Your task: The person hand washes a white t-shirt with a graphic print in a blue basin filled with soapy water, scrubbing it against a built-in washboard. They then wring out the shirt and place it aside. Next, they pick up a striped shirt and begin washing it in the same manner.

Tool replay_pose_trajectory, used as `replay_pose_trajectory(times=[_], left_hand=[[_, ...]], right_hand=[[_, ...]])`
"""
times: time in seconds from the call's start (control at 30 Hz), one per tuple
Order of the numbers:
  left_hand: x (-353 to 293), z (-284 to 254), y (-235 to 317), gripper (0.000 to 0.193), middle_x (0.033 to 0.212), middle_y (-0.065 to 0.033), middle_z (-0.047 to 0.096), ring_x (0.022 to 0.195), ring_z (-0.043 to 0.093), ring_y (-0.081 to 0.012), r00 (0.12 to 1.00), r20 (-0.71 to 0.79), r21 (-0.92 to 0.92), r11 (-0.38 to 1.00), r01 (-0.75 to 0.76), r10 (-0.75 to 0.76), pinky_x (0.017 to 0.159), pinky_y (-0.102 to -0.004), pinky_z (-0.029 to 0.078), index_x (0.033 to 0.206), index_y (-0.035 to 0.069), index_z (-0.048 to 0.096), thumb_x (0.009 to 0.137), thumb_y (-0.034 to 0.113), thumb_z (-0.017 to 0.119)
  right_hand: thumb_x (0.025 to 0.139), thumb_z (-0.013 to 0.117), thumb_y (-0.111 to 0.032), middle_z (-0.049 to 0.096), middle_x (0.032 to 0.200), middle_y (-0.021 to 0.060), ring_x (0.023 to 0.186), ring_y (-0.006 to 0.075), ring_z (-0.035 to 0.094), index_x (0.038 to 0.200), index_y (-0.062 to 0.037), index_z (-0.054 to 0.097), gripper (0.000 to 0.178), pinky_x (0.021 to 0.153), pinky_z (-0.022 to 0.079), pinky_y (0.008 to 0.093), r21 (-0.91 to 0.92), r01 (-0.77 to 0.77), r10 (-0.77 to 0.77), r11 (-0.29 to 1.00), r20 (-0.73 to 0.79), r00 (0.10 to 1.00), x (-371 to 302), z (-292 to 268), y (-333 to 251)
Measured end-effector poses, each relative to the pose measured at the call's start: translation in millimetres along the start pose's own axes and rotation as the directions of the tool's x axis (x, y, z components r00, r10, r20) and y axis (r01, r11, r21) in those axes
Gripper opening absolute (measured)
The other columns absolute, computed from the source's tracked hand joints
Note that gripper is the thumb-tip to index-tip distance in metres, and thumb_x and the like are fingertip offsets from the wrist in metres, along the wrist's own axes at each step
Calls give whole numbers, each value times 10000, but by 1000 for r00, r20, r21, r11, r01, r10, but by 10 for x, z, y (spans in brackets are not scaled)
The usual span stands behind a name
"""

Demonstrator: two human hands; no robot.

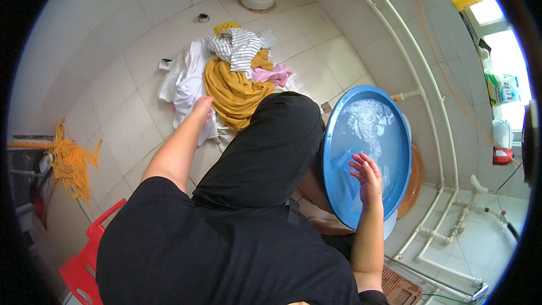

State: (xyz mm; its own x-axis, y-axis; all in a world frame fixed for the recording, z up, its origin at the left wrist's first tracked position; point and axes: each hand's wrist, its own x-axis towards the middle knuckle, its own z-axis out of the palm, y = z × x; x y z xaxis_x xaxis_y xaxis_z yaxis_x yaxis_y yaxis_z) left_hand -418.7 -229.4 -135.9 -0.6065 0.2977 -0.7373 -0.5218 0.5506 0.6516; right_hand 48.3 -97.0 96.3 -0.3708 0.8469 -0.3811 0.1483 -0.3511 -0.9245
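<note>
nearest is the person's black shirt (237,248), with black pants (265,147) bent at the knee. the left hand (204,106) is by the white clothes (193,76); its fingers look curled, but it is hard to tell if they grip or touch any cloth. the right hand (368,178) is open, with nothing in it, over the blue tub (327,158).

the clothes lie in a heap on the floor (132,121), ahead and to the left: white, gold (228,93), striped (240,48) and pink (274,75). the tub is beside the right knee, maybe so that both sides are easy to reach. it has water (367,118) and a blue ridged board (342,172), which may slope to make rubbing easier.

the tub looks longest going away from the person. the white clothes stretch that way too. the board tilts, but its long way is partly hidden.
</note>
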Motion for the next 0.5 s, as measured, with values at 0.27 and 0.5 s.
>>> replay_pose_trajectory(times=[0.27,0.5], left_hand=[[260,466,169,466,1216,-139,448,1103,445,-267,861,245,441,739,-508,446,906,-335,369,1126,52,512,745,314,573],[440,792,787,598,1403,-176,202,1274,253,-314,847,233,556,649,-519,477,1037,-332,234,1213,34,455,723,347,596]], right_hand=[[880,452,-171,561,1093,164,924,231,583,1156,-5,485,323,737,482,302,-37,-1,1,999,22,1000,82,152,-184],[880,467,-183,565,1085,158,926,226,582,1148,-4,490,323,738,476,295,-11,-34,33,999,-58,998,-9,76,-149]])
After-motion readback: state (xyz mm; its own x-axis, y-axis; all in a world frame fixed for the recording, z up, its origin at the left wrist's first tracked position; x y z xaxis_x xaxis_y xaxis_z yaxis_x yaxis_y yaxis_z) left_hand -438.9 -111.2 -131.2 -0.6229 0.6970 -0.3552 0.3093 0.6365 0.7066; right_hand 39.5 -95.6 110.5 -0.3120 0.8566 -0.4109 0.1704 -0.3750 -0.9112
